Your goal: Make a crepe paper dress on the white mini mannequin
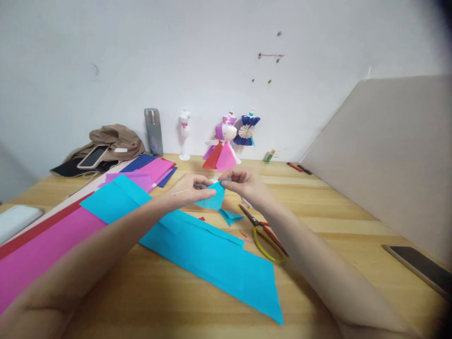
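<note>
The left hand [189, 187] and right hand [247, 185] pinch a small turquoise paper piece [211, 200] over the counter [328, 226], nearer than the pink-and-red-skirted miniature dress form [226, 153]; scissors [259, 230] lie to the right.

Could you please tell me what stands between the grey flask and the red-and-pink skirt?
In the head view, a white miniature dress form stands between the grey flask and the red-and-pink skirt.
</note>
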Tool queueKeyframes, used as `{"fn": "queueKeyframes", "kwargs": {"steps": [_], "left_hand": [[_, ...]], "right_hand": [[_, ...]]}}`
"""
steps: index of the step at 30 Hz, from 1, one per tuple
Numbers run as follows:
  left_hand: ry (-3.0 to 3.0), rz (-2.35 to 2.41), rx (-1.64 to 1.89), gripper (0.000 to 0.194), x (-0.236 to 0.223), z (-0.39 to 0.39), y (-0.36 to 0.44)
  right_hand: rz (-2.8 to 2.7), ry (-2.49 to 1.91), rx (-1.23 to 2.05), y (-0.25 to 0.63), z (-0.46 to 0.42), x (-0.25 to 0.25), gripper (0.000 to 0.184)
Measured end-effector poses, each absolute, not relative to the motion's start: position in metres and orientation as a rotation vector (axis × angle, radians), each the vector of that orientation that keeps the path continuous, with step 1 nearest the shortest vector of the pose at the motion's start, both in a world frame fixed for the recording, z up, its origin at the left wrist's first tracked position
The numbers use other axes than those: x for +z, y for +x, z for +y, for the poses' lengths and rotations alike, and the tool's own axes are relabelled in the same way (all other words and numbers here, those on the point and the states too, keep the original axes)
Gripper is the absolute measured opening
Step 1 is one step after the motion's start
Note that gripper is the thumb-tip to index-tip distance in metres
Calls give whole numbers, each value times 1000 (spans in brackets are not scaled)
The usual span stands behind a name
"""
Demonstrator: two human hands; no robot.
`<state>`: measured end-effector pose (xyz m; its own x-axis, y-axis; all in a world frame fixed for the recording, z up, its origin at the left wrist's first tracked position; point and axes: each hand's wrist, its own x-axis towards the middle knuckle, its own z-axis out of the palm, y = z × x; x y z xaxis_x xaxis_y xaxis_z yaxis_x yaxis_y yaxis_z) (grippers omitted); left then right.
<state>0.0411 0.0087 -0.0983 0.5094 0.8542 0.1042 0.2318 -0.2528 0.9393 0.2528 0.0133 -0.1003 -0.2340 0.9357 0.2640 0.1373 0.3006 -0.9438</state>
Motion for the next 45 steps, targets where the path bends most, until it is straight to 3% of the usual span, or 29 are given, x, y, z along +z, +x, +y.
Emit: {"fn": "queueKeyframes", "kwargs": {"steps": [6,17,25,31,38,45], "left_hand": [[1702,877,776,35,-99,1,44],[1571,781,706,35,-103,2,47],[1513,715,420,40,-115,17,35],[1788,832,100,25,-97,31,6],[1809,864,494,33,-92,19,24],[1911,855,314,35,-95,20,20]], "right_hand": [[-1636,-1005,1072,252,10,-97,33],[-1633,-1008,1109,252,14,-102,30],[-1651,-1060,1001,254,17,-102,32],[-1677,-1087,905,256,17,-101,34],[-1723,-1097,943,251,14,-102,32],[-1713,-1117,906,254,14,-100,33]]}}
